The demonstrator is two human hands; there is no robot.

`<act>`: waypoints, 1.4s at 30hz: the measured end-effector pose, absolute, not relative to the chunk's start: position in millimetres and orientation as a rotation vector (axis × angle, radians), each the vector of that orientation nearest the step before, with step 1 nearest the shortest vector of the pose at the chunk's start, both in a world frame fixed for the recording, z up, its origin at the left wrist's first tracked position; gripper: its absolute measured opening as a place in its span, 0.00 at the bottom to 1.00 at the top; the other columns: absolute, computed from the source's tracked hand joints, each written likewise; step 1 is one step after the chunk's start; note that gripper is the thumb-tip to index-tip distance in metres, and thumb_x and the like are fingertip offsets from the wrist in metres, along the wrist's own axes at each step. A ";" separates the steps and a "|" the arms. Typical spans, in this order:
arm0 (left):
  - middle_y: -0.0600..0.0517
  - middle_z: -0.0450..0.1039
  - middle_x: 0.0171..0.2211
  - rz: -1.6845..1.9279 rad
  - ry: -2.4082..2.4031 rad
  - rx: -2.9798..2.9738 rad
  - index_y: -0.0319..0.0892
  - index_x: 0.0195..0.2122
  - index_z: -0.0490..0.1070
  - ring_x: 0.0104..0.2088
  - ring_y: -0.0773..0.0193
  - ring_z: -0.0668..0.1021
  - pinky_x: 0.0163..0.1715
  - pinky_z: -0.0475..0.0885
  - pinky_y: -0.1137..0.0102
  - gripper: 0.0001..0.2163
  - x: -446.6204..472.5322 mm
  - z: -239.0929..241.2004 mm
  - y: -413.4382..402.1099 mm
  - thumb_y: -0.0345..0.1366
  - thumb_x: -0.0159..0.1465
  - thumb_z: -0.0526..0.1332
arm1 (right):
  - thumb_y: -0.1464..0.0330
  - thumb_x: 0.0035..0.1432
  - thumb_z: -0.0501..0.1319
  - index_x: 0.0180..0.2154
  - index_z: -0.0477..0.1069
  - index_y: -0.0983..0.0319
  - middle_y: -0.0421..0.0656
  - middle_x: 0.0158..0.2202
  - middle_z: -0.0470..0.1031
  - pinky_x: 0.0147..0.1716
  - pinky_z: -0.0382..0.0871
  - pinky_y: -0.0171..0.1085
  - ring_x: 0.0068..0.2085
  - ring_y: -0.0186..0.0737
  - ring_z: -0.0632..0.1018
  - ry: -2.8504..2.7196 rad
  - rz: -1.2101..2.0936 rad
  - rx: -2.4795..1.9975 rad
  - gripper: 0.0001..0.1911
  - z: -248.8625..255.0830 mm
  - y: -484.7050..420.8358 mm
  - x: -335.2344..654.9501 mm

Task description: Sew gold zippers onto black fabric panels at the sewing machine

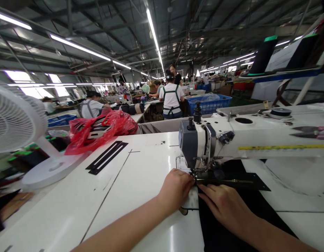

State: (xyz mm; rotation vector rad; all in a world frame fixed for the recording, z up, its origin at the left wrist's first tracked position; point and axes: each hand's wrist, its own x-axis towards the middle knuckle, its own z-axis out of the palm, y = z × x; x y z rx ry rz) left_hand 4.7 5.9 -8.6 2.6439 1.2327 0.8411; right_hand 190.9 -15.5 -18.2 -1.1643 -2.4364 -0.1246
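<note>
My left hand [175,188] is closed, its fingertips pinching the edge of the black fabric just in front of the presser foot. The sewing machine head [197,141] stands right above that spot; its needle is hard to make out. My right hand [226,204] lies on the black fabric [245,204] with fingers stretched toward the left hand. A dark strip with a brass-coloured zipper [235,181] rests on the fabric, just beyond my right hand, and runs under the machine arm. The fabric hangs toward me over the white table [141,196].
Black rectangular frame pieces [107,157] lie on the table's left part. Beyond them sit a red plastic bag [104,127] and a white fan [51,154]. Snips [312,132] rest on the machine arm. Black thread cones [264,56] stand upper right. Other people work farther back.
</note>
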 end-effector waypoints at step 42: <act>0.47 0.74 0.33 0.655 1.196 2.976 0.38 0.34 0.70 0.38 0.60 0.76 0.41 0.70 0.63 0.05 10.0 -7.9 1.3 0.29 0.63 0.54 | 0.77 0.58 0.47 0.47 0.70 0.72 0.54 0.45 0.75 0.45 0.74 0.46 0.45 0.47 0.77 -2.431 -0.383 -0.915 0.19 -27.9 2.6 200.3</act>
